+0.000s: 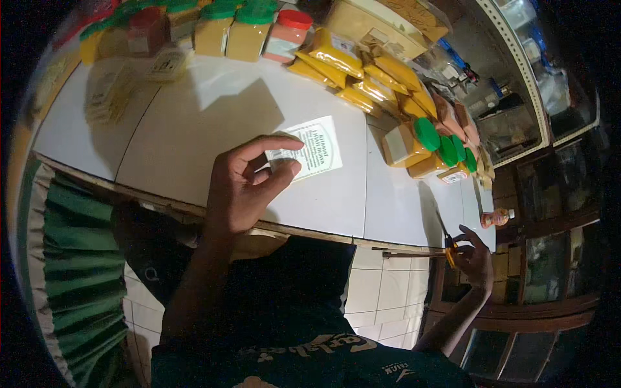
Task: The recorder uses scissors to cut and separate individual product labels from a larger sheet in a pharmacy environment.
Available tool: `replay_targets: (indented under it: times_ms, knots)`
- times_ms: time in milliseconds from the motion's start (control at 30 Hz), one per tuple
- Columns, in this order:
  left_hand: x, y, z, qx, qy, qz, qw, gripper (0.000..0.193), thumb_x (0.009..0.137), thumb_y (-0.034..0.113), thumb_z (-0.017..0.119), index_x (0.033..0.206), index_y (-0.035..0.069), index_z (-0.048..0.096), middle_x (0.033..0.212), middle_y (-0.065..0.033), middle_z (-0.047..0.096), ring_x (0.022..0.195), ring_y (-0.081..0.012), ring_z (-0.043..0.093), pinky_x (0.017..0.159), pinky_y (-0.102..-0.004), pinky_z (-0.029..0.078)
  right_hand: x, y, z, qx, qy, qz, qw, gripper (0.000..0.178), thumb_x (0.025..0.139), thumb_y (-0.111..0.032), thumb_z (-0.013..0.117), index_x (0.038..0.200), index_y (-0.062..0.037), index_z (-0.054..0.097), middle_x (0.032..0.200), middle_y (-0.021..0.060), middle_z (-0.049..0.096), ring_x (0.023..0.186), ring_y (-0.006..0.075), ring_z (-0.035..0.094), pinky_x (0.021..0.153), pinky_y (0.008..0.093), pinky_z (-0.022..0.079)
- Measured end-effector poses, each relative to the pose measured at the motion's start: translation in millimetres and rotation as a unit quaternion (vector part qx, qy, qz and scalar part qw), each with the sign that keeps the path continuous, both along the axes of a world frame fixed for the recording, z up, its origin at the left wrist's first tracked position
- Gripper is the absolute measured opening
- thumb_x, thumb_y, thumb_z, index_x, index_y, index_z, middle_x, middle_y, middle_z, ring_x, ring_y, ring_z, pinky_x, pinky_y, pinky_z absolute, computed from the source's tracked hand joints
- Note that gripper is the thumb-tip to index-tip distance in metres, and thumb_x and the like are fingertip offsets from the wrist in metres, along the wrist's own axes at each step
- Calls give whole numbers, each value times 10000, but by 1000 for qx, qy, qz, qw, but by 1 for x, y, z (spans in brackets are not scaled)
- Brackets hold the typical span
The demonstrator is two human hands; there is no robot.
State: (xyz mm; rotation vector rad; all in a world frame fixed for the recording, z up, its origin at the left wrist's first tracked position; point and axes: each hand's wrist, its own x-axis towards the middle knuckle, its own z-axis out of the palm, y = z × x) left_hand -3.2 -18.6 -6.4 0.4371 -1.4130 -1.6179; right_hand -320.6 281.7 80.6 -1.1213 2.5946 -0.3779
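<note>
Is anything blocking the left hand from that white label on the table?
Nothing visible stands between the left hand and the white label; the fingertips already overlap it in the picture. Whether they touch is unclear.

At the desk I counted: hands, two; scissors, one pair; labels, at least three; bottle, one; rightmost green-lidded jars, four; yellow packets, overlapping, at least five.

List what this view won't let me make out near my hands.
In the head view:
- White printed card: part of its left side, hidden behind the left hand.
- Orange-handled tool: part of its handle, covered by the right hand.
- Small bottle: label details, too small.
</note>
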Motion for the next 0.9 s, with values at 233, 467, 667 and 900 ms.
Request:
replay_targets:
  times_ms: [233, 467, 667, 900]
  knots:
    - [-8, 4, 13, 66, 25, 47, 996, 172, 822, -2, 644, 991, -19, 618, 1002, -97, 609, 918, -175, 621, 730, -287, 575, 59, -39, -67, -441, -416, 45, 794, 724, 661, -248, 810, 1247, 25, 485, 1069, 116, 578, 788, 146, 597, 663, 262, 493]
    - [-13, 7, 27, -17, -21, 155, 988, 175, 798, 41, 676, 951, -11, 607, 1027, -123, 612, 879, -207, 621, 683, -308, 567, 149, -137, -75, -308, -492, 136, 802, 903, 527, -658, 792, 1117, -28, 526, 1077, 71, 529, 991, 180, 507, 866, 312, 389]
    - [-17, 3, 28, -40, 3, 172, 984, 195, 793, 6, 674, 982, -1, 626, 1021, -123, 626, 885, -206, 627, 697, -312, 580, 164, -165, -61, -286, -470, 179, 816, 1021, 439, -769, 721, 1108, -23, 524, 1042, 78, 514, 829, 151, 578, 638, 239, 428]
    - [-30, -3, 23, -52, 0, 170, 984, 224, 788, 43, 694, 1000, 9, 633, 1019, -126, 628, 861, -193, 634, 684, -301, 573, 154, -175, -66, -270, -506, 181, 799, 835, 498, -495, 875, 1086, -31, 506, 1030, 109, 529, 943, 223, 523, 820, 326, 416]
